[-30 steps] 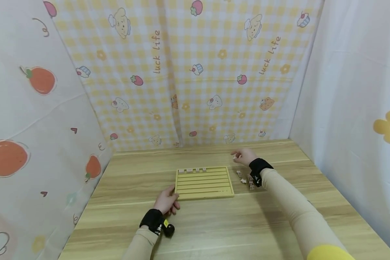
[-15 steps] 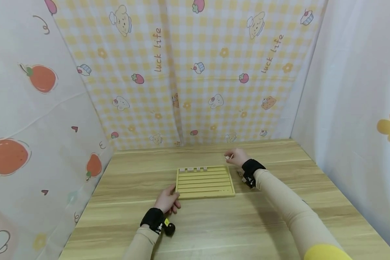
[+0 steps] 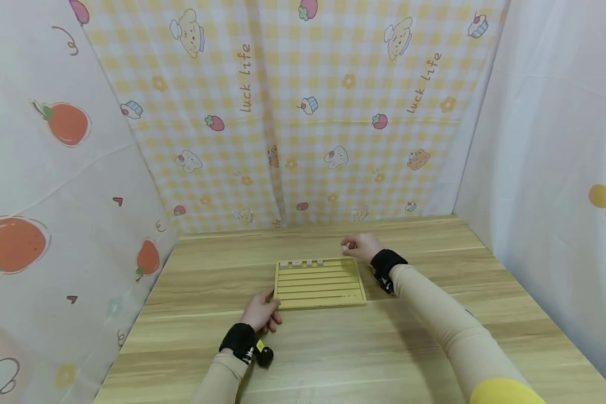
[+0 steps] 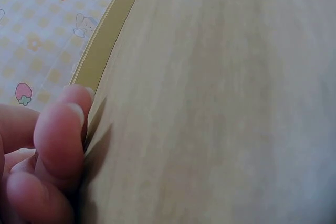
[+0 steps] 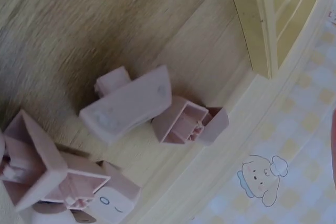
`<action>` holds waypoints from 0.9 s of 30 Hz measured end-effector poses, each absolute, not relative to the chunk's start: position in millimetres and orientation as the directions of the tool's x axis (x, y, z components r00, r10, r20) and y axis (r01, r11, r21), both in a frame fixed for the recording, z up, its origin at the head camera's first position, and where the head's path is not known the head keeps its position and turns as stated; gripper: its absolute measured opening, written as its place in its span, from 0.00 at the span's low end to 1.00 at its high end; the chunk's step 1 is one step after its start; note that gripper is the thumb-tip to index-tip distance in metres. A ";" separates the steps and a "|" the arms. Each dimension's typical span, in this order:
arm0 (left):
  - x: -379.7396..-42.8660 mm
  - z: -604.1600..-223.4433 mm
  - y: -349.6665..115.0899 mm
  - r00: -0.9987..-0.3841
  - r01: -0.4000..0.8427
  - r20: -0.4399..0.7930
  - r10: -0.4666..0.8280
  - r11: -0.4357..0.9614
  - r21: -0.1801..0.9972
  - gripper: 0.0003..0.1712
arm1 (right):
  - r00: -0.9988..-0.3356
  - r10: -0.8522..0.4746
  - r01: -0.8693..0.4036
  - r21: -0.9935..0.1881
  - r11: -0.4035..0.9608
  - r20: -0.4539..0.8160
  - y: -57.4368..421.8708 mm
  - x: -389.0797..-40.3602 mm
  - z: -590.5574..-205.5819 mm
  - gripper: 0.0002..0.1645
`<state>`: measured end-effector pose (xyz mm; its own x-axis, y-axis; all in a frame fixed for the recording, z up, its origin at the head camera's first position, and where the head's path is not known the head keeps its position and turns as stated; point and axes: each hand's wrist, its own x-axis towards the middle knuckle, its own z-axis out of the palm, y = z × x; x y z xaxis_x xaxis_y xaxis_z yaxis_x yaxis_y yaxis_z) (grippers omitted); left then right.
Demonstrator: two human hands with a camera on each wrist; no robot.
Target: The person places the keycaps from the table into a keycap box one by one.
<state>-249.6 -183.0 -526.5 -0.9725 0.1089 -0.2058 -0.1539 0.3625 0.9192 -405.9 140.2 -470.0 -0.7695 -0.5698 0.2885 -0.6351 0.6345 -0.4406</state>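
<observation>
A yellow tray [image 3: 318, 284] with long grooves lies on the table, several pale keycaps [image 3: 297, 263] standing in its back row at the left. At the front left corner my left hand [image 3: 261, 311] grips the tray's edge, the thumb on the frame and curled fingers against its side, seen close in the left wrist view. Just beyond the back right corner my right hand [image 3: 363, 247] pinches a small pale keycap [image 3: 346, 247] above the table. Beneath the right wrist, several loose pink keycaps [image 5: 128, 103] lie scattered, some upside down; the wrist hides them in the head view.
The wooden table [image 3: 313, 353] runs back to a yellow checked cloth [image 3: 313, 185]. White cloth walls close in the left and right sides. Loose keycaps lie to the right of the tray.
My right hand has moved left with the keycap, from right of the tray to its back right corner. The left hand stays at the tray's front left corner.
</observation>
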 end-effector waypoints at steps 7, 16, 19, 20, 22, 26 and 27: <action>-249.6 -527.0 -183.3 -0.972 -0.161 -0.211 0.103 0.362 0.918 0.36 | -0.764 -0.580 -0.634 -0.494 0.595 0.282 134.3 -405.4 -471.8 0.14; -250.1 -525.9 -182.6 -0.970 -0.168 -0.219 0.106 0.364 0.916 0.36 | -0.805 -0.552 -0.553 -0.610 0.567 0.217 130.3 -406.3 -476.9 0.12; -249.1 -525.9 -182.7 -0.971 -0.157 -0.211 0.113 0.365 0.918 0.36 | -0.799 -0.559 -0.567 -0.585 0.580 0.221 128.1 -406.8 -478.0 0.16; -249.0 -525.7 -182.7 -0.970 -0.166 -0.218 0.110 0.363 0.917 0.36 | -0.802 -0.557 -0.564 -0.580 0.588 0.215 127.2 -406.9 -478.1 0.17; -249.2 -525.7 -182.7 -0.970 -0.166 -0.218 0.107 0.362 0.917 0.36 | -0.810 -0.551 -0.555 -0.572 0.605 0.203 125.2 -407.1 -477.9 0.19; -250.9 -525.4 -182.9 -0.969 -0.177 -0.226 0.100 0.361 0.916 0.35 | -0.831 -0.523 -0.528 -0.567 0.632 0.190 121.1 -406.0 -475.9 0.16; -251.1 -525.5 -183.0 -0.969 -0.176 -0.225 0.100 0.360 0.916 0.35 | -0.830 -0.523 -0.532 -0.559 0.636 0.196 119.9 -405.7 -475.7 0.14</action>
